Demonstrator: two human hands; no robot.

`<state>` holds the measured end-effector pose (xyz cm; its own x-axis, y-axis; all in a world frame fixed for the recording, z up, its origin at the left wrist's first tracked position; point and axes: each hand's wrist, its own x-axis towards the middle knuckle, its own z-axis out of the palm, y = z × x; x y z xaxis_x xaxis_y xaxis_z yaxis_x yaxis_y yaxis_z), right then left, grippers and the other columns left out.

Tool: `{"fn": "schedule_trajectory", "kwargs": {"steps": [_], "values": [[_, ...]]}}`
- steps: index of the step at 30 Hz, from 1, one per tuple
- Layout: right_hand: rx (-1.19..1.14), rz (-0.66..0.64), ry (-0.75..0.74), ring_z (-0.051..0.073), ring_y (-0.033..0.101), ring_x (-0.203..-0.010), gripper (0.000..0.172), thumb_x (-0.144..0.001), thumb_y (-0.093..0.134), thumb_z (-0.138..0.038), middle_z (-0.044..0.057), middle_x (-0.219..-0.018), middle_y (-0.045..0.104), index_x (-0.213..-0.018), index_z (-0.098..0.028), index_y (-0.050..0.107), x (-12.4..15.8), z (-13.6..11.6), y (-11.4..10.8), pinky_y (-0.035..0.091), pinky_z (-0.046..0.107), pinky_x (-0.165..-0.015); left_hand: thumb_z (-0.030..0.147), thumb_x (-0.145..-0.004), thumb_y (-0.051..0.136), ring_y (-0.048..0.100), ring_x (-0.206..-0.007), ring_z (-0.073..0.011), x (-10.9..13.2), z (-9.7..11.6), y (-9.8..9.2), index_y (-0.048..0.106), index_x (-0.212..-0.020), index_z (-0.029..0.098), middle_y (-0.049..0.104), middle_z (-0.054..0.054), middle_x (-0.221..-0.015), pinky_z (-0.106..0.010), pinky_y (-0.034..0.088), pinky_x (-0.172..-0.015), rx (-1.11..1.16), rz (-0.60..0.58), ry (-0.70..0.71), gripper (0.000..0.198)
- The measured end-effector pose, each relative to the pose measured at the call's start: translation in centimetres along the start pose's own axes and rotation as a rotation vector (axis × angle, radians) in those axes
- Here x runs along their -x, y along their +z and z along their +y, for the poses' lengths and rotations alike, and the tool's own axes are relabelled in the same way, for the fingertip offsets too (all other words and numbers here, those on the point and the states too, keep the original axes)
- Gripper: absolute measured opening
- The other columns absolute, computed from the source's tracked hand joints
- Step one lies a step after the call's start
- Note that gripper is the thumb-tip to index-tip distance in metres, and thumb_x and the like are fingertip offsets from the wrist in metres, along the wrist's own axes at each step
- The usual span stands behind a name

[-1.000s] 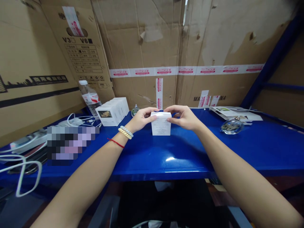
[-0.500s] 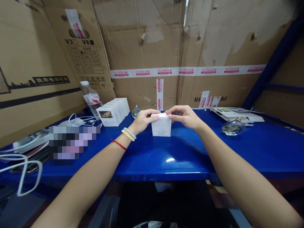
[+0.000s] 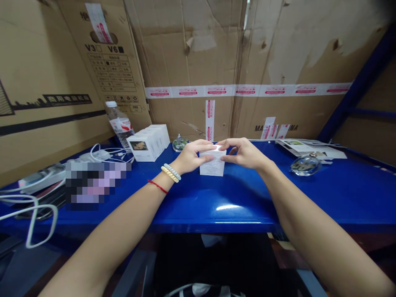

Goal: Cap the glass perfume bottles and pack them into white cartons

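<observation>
A small white box (image 3: 212,168) with fine print stands upright on the blue table (image 3: 198,206). My left hand (image 3: 193,156) grips its left side, thumb on the printed face and fingers along the top. From the right, my right hand (image 3: 244,153) holds the top right corner, its thumb at the front and fingers on the top edge. The fingertips of both hands nearly meet over the box top. What lies behind the box is hidden.
White picture boxes (image 3: 144,147) stand in a row at the left, beside a water bottle (image 3: 120,123). One glass ornament (image 3: 179,143) is behind my left hand, another (image 3: 305,165) at the right near flat printed sheets (image 3: 312,149). White cables (image 3: 34,206) lie far left.
My fingers have moved further over the box top, and both thumbs sit lower on its front face. The whole view has shifted slightly.
</observation>
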<state>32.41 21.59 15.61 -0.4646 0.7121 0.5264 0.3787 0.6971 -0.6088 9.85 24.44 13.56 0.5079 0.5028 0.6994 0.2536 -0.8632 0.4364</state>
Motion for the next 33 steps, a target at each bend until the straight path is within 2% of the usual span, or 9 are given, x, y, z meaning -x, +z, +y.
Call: {"fn": "schedule_trajectory", "kwargs": {"steps": [7,11,13,18,21,25,27,30,33], "values": [[-0.062,0.051,0.067,0.017,0.064,-0.089,0.024,-0.069,0.072,-0.028,0.008,-0.105,0.070,-0.089,-0.016,0.065,-0.2,0.6,0.6,0.049,0.027,-0.067,0.038,-0.076,0.074,0.063,-0.110,-0.0219,-0.1,-0.3,0.0,0.070,-0.110,0.022,0.067,-0.009,-0.117,-0.042,0.048,-0.103,-0.011,-0.012,-0.049,0.038],[-0.030,0.105,0.047,0.017,0.065,-0.086,0.023,-0.069,0.070,-0.028,0.009,-0.102,0.070,-0.087,-0.015,0.064,-0.3,1.0,0.9,0.050,0.029,-0.069,0.032,-0.064,0.082,0.060,-0.116,-0.0259,0.3,-0.7,0.5,0.037,-0.144,0.022,0.060,-0.013,-0.130,-0.045,0.046,-0.105,0.069,-0.056,-0.236,0.092],[-0.009,0.118,0.046,0.017,0.065,-0.085,0.023,-0.070,0.070,-0.028,0.009,-0.102,0.070,-0.087,-0.015,0.064,-0.4,1.1,1.0,0.050,0.029,-0.069,0.032,-0.064,0.081,0.059,-0.115,-0.0267,0.4,-1.0,0.6,0.027,-0.147,0.019,0.058,-0.014,-0.132,-0.045,0.047,-0.102,0.125,-0.082,-0.342,0.100],[0.073,0.122,0.042,0.018,0.064,-0.091,0.029,-0.072,0.070,-0.031,0.009,-0.107,0.069,-0.096,-0.016,0.065,-0.4,0.7,1.1,0.050,0.026,-0.064,0.032,-0.062,0.080,0.061,-0.102,-0.0222,0.0,-1.0,-0.5,0.046,-0.125,0.018,0.062,-0.009,-0.115,-0.038,0.049,-0.091,0.096,-0.124,-0.352,0.073],[0.151,0.093,0.037,0.017,0.063,-0.090,0.039,-0.072,0.072,-0.033,0.009,-0.110,0.068,-0.106,-0.017,0.065,-0.4,0.5,1.1,0.051,0.026,-0.063,0.030,-0.056,0.083,0.061,-0.086,-0.0181,-0.3,-0.5,-2.4,0.054,-0.103,0.018,0.064,-0.002,-0.095,-0.032,0.050,-0.077,0.091,-0.191,-0.409,0.057],[0.200,-0.006,0.098,0.016,0.063,-0.087,0.049,-0.074,0.071,-0.035,0.010,-0.110,0.068,-0.118,-0.015,0.063,-0.3,0.3,1.1,0.052,0.029,-0.070,0.025,-0.052,0.083,0.060,-0.077,-0.0157,-0.4,0.8,-5.4,0.056,-0.093,0.018,0.063,0.001,-0.085,-0.027,0.047,-0.066,0.012,-0.281,-0.505,0.049],[0.217,-0.061,0.149,0.016,0.063,-0.085,0.052,-0.075,0.070,-0.035,0.011,-0.110,0.068,-0.122,-0.015,0.060,-0.3,0.2,1.3,0.053,0.030,-0.073,0.022,-0.053,0.080,0.060,-0.079,-0.0164,-0.4,1.3,-6.5,0.059,-0.092,0.018,0.064,0.000,-0.088,-0.028,0.048,-0.069,-0.077,-0.315,-0.519,0.044],[0.161,-0.124,0.203,0.015,0.063,-0.083,0.054,-0.078,0.068,-0.033,0.011,-0.109,0.069,-0.127,-0.014,0.056,-0.3,-0.1,2.2,0.052,0.030,-0.076,0.019,-0.058,0.075,0.062,-0.093,-0.0190,-0.3,1.4,-7.2,0.065,-0.100,0.019,0.066,-0.003,-0.101,-0.033,0.049,-0.084,-0.143,-0.331,-0.467,0.043],[0.062,-0.199,0.176,0.013,0.065,-0.085,0.034,-0.080,0.064,-0.026,0.008,-0.101,0.071,-0.111,-0.013,0.063,-0.3,-0.6,3.5,0.051,0.028,-0.080,0.014,-0.067,0.062,0.057,-0.111,-0.0205,-0.1,0.6,-6.4,0.069,-0.108,0.020,0.061,-0.007,-0.119,-0.035,0.046,-0.094,-0.172,-0.239,-0.361,0.042]]}}
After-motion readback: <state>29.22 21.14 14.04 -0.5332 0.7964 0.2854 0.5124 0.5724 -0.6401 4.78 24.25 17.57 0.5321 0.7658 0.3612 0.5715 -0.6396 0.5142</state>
